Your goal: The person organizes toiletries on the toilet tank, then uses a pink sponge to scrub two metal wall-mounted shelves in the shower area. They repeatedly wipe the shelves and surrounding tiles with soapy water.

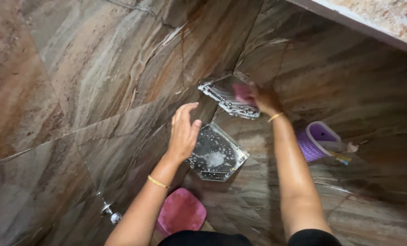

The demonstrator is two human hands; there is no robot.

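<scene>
Gripping a pink sponge (242, 92) on the upper glass shelf (221, 93) — right hand (263, 98); left hand (184, 132) spread.

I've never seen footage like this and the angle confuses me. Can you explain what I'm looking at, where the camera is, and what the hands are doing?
There is one picture, taken by a camera worn on a person's head and looking down along their own two bare arms. It faces the corner of a room with brown stone-look tiled walls. Two glass corner shelves are fixed there. The right hand presses a pink sponge onto the upper shelf. The left hand is open, fingers together, at the edge of the lower shelf, which is covered in soap suds; it holds nothing. To the right, a purple basket hangs on the wall. Low down are a pink stool and a metal tap.
</scene>
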